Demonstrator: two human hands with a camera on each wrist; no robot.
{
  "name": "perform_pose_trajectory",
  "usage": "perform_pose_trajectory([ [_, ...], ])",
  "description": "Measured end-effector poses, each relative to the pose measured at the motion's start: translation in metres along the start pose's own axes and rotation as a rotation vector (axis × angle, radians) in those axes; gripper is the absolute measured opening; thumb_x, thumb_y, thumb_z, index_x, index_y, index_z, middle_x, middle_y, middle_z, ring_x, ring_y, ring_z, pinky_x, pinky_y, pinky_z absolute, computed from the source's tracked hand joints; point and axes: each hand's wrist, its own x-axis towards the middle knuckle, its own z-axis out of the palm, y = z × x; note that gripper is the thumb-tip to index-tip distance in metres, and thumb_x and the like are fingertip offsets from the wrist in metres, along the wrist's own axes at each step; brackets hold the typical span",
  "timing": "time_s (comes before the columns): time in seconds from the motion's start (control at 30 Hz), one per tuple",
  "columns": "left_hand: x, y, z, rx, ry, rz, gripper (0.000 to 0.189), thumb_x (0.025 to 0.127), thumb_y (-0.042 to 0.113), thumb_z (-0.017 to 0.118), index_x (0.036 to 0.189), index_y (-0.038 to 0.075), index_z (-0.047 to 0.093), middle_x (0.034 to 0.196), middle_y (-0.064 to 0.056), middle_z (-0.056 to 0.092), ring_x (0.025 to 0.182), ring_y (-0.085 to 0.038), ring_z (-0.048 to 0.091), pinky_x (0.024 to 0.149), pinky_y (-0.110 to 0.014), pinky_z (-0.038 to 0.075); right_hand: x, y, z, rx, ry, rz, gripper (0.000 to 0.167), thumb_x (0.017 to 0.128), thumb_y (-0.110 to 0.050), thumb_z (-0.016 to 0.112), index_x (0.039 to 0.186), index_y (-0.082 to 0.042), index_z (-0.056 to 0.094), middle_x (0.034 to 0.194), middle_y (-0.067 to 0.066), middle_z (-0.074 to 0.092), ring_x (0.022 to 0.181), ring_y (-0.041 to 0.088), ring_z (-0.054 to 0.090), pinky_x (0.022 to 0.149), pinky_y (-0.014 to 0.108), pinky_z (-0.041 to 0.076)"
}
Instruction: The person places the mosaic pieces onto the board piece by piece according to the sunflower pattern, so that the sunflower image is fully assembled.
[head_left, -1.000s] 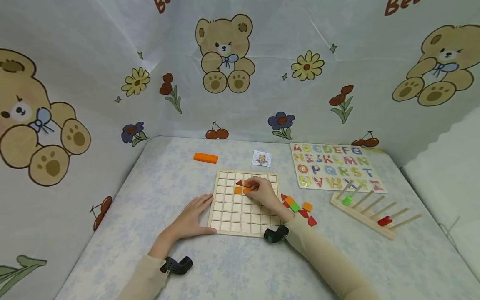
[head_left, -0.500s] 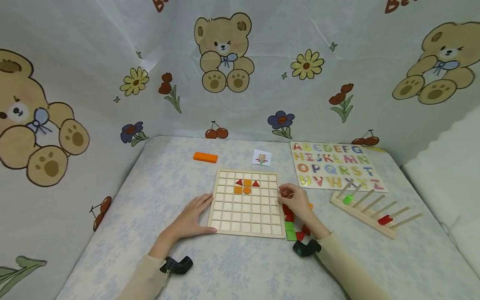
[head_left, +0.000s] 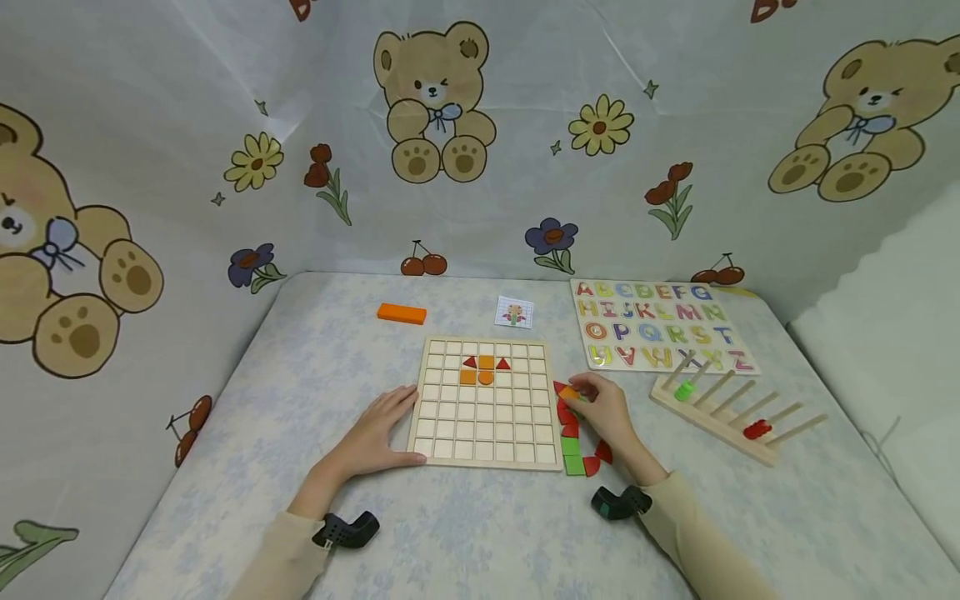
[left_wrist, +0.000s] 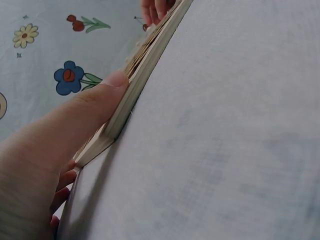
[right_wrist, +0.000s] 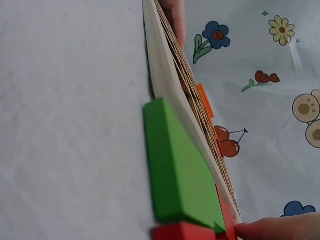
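A wooden grid board [head_left: 483, 429] lies in the middle of the table. In its upper rows sit two orange squares [head_left: 468, 377], an orange circle [head_left: 486, 378] and two red triangles [head_left: 503, 364]. My left hand [head_left: 375, 433] rests against the board's left side, fingers straight, thumb [left_wrist: 102, 97] at the near corner. Beside the right edge, my right hand [head_left: 609, 414] pinches an orange tile [head_left: 569, 393] between thumb and fingertips. Under and below that hand lie several red pieces [head_left: 592, 466] and green squares [head_left: 572, 447]; in the right wrist view a green block [right_wrist: 175, 165] looms close.
Behind the board are a small pattern card [head_left: 514, 312] and an orange bar [head_left: 402, 313]. An alphabet board [head_left: 660, 325] lies at the back right. In front of it stands a wooden peg rack [head_left: 716, 421] with green and red beads.
My right hand has left the grid, where the orange circle now lies, and moved right to the loose pieces, taking hold of an orange tile. My left hand stays at the board.
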Motion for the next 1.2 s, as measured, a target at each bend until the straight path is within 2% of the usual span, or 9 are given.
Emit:
perform_pose_trajectory([
  [0.13,0.000,0.000,0.000,-0.007,0.010,0.005,0.105,0.078,0.054,0.080,0.156,0.004,0.030,0.163,-0.017,0.026,0.150,-0.041,0.023,0.119,-0.065,0.020,0.000,0.000,0.001,0.027,-0.015,-0.029,0.028,0.085,0.002,0.073,0.113,0.003,0.068,0.110,0.020,0.070,0.099,0.030,0.063,0.083,0.025,0.051],
  [0.3,0.000,0.002,-0.001,-0.004,0.009,0.003,0.105,0.077,0.054,0.080,0.156,0.004,0.030,0.163,-0.016,0.026,0.150,-0.040,0.023,0.119,-0.064,0.020,-0.001,0.001,0.002,0.060,-0.017,-0.076,0.028,0.085,0.007,0.071,0.113,0.003,0.068,0.110,0.021,0.068,0.094,0.029,0.064,0.076,0.017,0.051],
  [0.5,0.000,0.001,-0.002,-0.004,0.001,-0.007,0.106,0.077,0.054,0.080,0.157,0.006,0.029,0.164,-0.015,0.025,0.151,-0.039,0.021,0.119,-0.064,0.020,0.006,-0.001,0.001,0.182,0.049,0.019,0.024,0.091,0.005,0.066,0.114,0.006,0.068,0.104,0.025,0.071,0.081,0.005,0.065,0.070,0.010,0.050],
  [0.67,0.001,0.002,-0.002,-0.007,-0.004,-0.008,0.106,0.077,0.054,0.080,0.157,0.007,0.029,0.164,-0.014,0.025,0.152,-0.039,0.021,0.119,-0.064,0.021,0.012,-0.023,0.002,0.308,-0.019,0.069,0.028,0.093,0.003,0.063,0.120,0.012,0.061,0.106,0.029,0.069,0.074,-0.005,0.062,0.067,0.013,0.052],
  [0.73,0.000,0.001,-0.003,-0.007,-0.009,-0.014,0.106,0.077,0.053,0.080,0.157,0.007,0.029,0.164,-0.014,0.024,0.152,-0.038,0.021,0.119,-0.064,0.021,0.016,-0.035,0.007,0.337,-0.085,0.072,0.032,0.093,0.003,0.064,0.123,0.014,0.059,0.107,0.030,0.069,0.077,-0.001,0.065,0.066,0.015,0.052],
  [0.9,0.000,0.000,-0.003,-0.003,-0.011,-0.021,0.106,0.077,0.054,0.080,0.157,0.008,0.029,0.165,-0.012,0.024,0.152,-0.037,0.020,0.119,-0.064,0.021,0.034,-0.056,0.035,0.337,-0.219,0.042,0.031,0.093,0.003,0.064,0.122,0.013,0.060,0.108,0.031,0.069,0.090,0.027,0.071,0.076,0.024,0.058],
  [1.0,0.001,0.000,-0.001,-0.008,-0.016,-0.027,0.106,0.077,0.055,0.080,0.157,0.009,0.029,0.165,-0.012,0.024,0.152,-0.037,0.020,0.120,-0.063,0.021,0.038,-0.059,0.048,0.315,-0.235,-0.009,0.028,0.093,0.004,0.063,0.120,0.013,0.061,0.108,0.032,0.068,0.094,0.032,0.070,0.080,0.027,0.059],
  [1.1,0.001,0.000,-0.001,-0.009,-0.027,-0.031,0.107,0.077,0.057,0.079,0.157,0.009,0.028,0.165,-0.012,0.023,0.153,-0.036,0.019,0.121,-0.062,0.019,0.038,-0.059,0.055,0.286,-0.204,-0.054,0.027,0.091,0.005,0.064,0.117,0.013,0.063,0.110,0.031,0.067,0.096,0.033,0.068,0.080,0.025,0.058],
  [1.2,0.000,-0.001,-0.002,0.008,-0.029,-0.035,0.108,0.077,0.059,0.078,0.158,0.009,0.027,0.165,-0.011,0.023,0.153,-0.035,0.019,0.121,-0.061,0.019,0.036,-0.061,0.058,0.276,-0.179,-0.089,0.027,0.090,0.007,0.063,0.117,0.012,0.064,0.113,0.030,0.066,0.102,0.038,0.065,0.087,0.033,0.058],
])
